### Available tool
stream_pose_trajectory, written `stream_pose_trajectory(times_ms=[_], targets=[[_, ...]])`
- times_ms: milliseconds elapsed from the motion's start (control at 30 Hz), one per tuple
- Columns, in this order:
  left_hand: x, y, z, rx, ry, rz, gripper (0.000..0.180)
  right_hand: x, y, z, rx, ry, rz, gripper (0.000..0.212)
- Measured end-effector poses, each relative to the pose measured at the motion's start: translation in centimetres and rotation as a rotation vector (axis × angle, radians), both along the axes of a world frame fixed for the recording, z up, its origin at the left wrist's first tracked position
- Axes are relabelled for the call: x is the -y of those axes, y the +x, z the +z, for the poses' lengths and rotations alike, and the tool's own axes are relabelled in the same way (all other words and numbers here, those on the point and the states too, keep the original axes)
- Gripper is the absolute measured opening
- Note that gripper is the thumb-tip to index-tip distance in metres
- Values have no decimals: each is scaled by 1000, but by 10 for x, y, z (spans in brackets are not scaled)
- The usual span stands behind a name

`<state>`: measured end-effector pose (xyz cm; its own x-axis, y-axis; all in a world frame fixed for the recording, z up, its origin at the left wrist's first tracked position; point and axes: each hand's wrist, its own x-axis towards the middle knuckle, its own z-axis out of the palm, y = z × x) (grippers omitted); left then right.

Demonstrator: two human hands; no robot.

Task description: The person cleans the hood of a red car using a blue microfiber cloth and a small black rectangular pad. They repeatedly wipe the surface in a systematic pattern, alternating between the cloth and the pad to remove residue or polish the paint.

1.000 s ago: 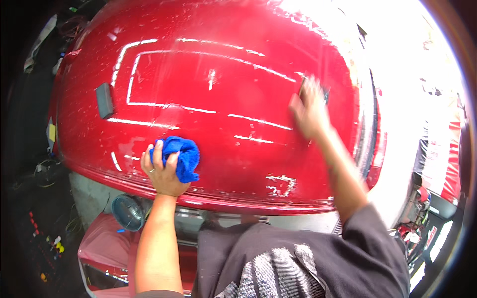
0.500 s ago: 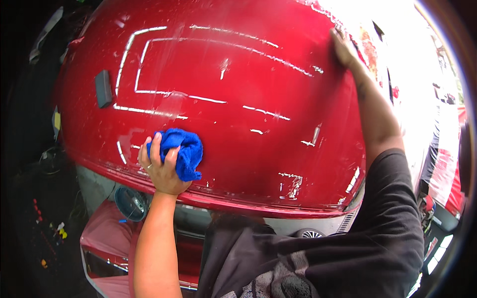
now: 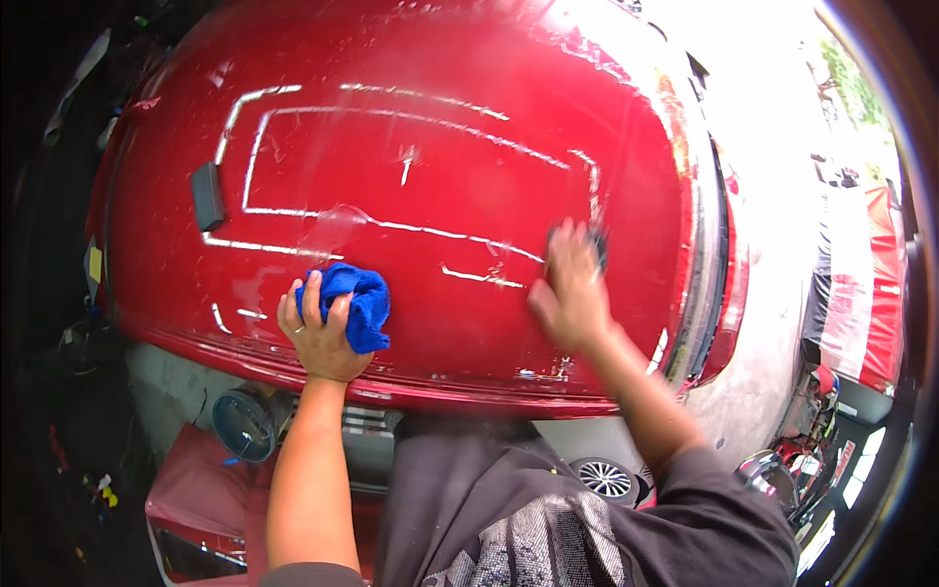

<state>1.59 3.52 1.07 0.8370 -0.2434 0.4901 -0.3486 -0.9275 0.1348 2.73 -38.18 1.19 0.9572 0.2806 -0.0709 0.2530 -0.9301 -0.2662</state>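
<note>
A blue microfibre cloth (image 3: 357, 305) is bunched under my left hand (image 3: 323, 338), whose fingers curl over it on the glossy red car roof (image 3: 430, 293). Toward the right side of the roof, my right hand (image 3: 575, 289) presses down, somewhat blurred by motion. What looks like a dark pad (image 3: 600, 249) shows at both sides of its fingers and is mostly covered by them. Farther left on the roof lies a dark grey rectangular block (image 3: 207, 196), apart from both hands. Bright light strips reflect in the paint.
Below the roof's near edge stand a blue bucket (image 3: 245, 428) and another red vehicle (image 3: 201, 479) at the lower left. A wheel (image 3: 603, 477) is on the floor near my body. Red and white covering (image 3: 861, 284) hangs over something at the far right.
My right hand has come from the roof's far right edge inward and nearer me, with a dark pad now showing under it. My left hand stays on the cloth. The view has shifted rightward.
</note>
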Motion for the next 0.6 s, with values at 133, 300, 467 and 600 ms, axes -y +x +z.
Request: stream_pose_trajectory(times_ms=[133,300,467,600], targets=[[-5,-3,9,-9,14,-29,58,59,254,-21,168,-137,-112,63],[2,5,-5,-27,-9,-64,61,83,330,-21,108,-98,-399,81],[-9,-3,7,-4,21,20,61,-46,108,13,10,-62,-159,101],[8,6,2,-10,-23,-18,62,-70,-102,36,-249,-48,-16,104]])
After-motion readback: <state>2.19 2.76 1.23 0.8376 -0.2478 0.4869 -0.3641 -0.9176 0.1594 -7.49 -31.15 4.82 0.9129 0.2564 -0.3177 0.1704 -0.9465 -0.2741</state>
